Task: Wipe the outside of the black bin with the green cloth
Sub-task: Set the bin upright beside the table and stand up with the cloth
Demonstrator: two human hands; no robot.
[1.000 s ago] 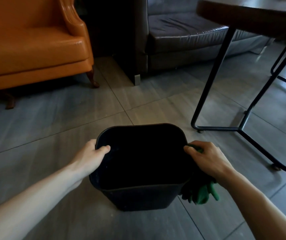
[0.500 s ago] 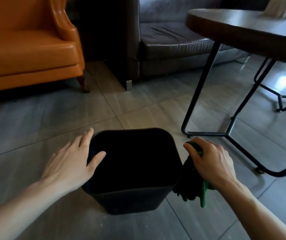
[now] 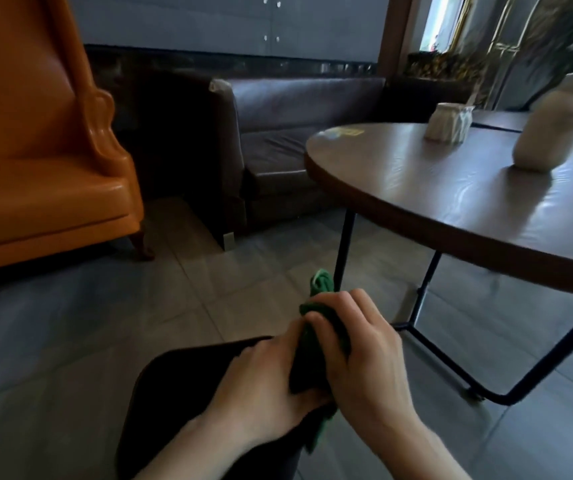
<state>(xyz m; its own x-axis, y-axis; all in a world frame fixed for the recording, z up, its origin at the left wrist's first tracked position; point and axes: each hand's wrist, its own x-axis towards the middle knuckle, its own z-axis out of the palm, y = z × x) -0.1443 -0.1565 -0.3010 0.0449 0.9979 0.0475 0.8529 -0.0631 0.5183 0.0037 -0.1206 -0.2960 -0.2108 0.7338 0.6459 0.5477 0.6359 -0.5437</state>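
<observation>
The black bin (image 3: 174, 386) stands open on the grey tiled floor at the bottom centre, partly hidden under my arms. Above its right side both hands meet on the bunched green cloth (image 3: 313, 344). My right hand (image 3: 364, 358) wraps around the cloth from the right. My left hand (image 3: 264, 389) closes on it from the left and below. One end of the cloth sticks up past my right fingers and another corner hangs down below my hands. Neither hand touches the bin's rim.
A round dark wooden table (image 3: 451, 202) on thin black metal legs (image 3: 427, 282) stands close on the right, with two pale vases (image 3: 552, 129) on it. An orange armchair (image 3: 35, 188) is at the left, a dark leather sofa (image 3: 278, 147) behind.
My left hand left the bin's rim and crossed over to grasp the cloth. My right hand lifted the cloth up from the bin's right side. The camera tilted upward.
</observation>
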